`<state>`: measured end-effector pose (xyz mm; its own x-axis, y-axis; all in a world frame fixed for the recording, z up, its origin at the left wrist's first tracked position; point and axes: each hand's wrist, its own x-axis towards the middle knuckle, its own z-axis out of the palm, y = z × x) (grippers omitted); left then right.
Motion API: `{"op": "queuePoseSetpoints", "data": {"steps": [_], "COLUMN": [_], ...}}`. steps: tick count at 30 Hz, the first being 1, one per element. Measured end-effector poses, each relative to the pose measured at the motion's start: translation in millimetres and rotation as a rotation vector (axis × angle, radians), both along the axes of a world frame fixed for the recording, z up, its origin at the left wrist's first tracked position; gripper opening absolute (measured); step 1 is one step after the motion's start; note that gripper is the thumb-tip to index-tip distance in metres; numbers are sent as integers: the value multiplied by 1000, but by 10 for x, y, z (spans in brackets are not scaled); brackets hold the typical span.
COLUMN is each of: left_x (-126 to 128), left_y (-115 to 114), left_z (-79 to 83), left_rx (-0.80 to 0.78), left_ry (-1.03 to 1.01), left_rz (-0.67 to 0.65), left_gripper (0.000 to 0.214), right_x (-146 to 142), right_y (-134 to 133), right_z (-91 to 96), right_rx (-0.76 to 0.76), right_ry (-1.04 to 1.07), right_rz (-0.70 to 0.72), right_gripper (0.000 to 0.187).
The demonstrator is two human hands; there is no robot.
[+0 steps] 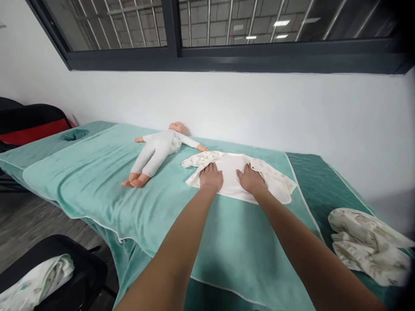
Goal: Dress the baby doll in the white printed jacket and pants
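A small white baby top with a faint print lies spread open on the green bed cover, its sleeves out to both sides. My left hand rests flat on the left front panel, fingers stretched out. On the right panel lies my right hand, also flat with its fingers extended. Neither hand grips the cloth. Left of the top, a baby doll in a white bodysuit lies on its back, head toward the wall. One of its hands reaches close to the top's left sleeve.
Folded printed cloths are stacked at the bed's right end. A black chair with a printed cloth on it stands at the lower left. Another black and red chair is at the far left. Behind the bed is a white wall below a window.
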<state>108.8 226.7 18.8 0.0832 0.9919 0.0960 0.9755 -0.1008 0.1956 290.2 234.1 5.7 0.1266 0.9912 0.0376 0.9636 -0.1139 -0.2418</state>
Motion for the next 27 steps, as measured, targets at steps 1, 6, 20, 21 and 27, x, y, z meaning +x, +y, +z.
{"op": "queuePoseSetpoints", "data": {"steps": [1,6,20,21,27], "left_x": [-14,-74,-408,-415,-424], "left_y": [-28,-151,-841,-856,-922], "left_z": [3,7,-38,-41,-23], "left_rx": [-3,-5,262,273,355], "left_ry": [-5,-27,-233,-231,-288], "left_rz": [-4,-34,-135,-135,-178], "left_gripper": [63,62,24,22,16], "right_x": [6,39,284,298,262], "right_y": [-42,-236,-1489,-1512,-1506], "right_z": [-1,4,-97,-79,4], "right_rx": [12,77,549,524,449], "right_ry": [-6,-35,-65,-77,-200], "right_rz": [14,88,183,198,192], "right_gripper": [78,71,23,20,23]}}
